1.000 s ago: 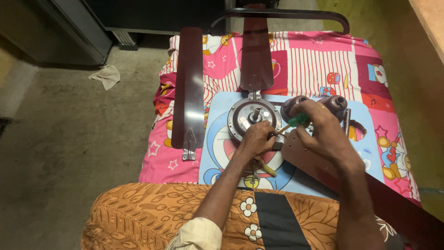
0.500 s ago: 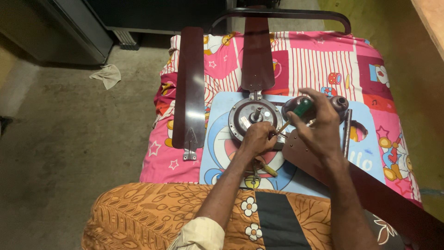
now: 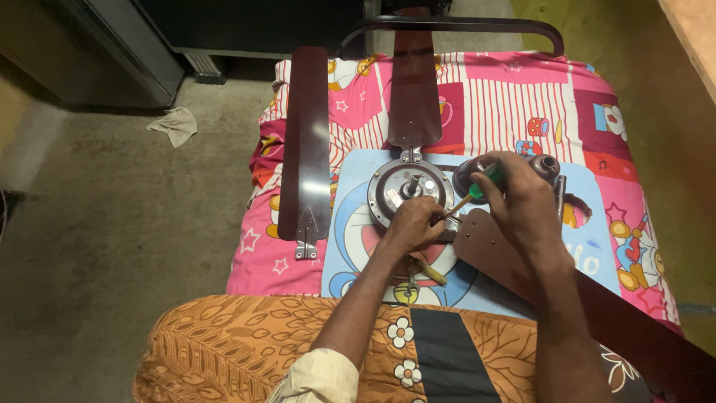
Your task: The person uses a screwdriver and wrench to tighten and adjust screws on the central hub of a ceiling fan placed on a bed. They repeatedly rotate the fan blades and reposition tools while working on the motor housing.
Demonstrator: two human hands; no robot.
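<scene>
Single head-worn view, looking steeply down from above seated person's lap; close range over fan motor point(image 3: 411, 195) on pink patterned cloth point(image 3: 507, 104); floor at left, both forearms entering from bottom edge

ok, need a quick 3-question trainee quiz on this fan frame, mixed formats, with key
1. True or false: the right hand holds a green-handled screwdriver whose tip points toward the fan motor hub.
2. Multiple choice: where does the detached fan blade lie? A) left of the hub on the patterned cloth B) on the concrete floor C) across the person's lap
3. Fill in: the left hand rests at the hub's near edge, beside the ____ of the screwdriver.

Key: 1 true; 2 A; 3 tip
</scene>
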